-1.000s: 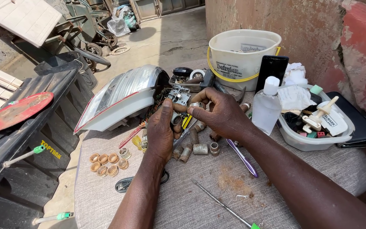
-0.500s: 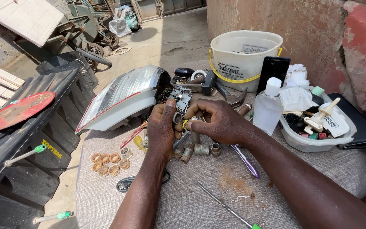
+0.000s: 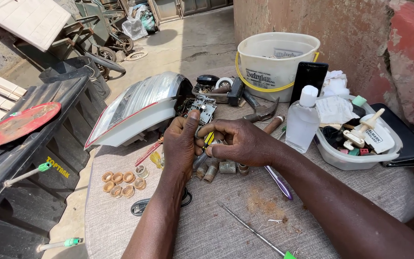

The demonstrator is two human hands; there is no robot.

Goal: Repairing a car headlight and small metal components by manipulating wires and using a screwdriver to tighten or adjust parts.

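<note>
Hard sunlight falls on an outdoor yard. A rough plastered wall (image 3: 360, 33), tan with a red-painted patch at the upper right of the frame, runs along the right side. A pale concrete floor (image 3: 202, 43) stretches toward the top centre, where a dark metal wheeled cart (image 3: 106, 41) stands at upper left. A grey cloth-covered work surface (image 3: 216, 220) fills the lower middle, beside a black slatted plastic crate (image 3: 34, 163) at left.

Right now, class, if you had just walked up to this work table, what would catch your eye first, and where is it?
Probably the left hand and right hand, meeting at the table's middle over a small part with a yellow bit, too hidden to identify. Behind them lies a large silver and red vehicle lamp housing. At the back right stands a white plastic bucket with a yellow handle.
</note>
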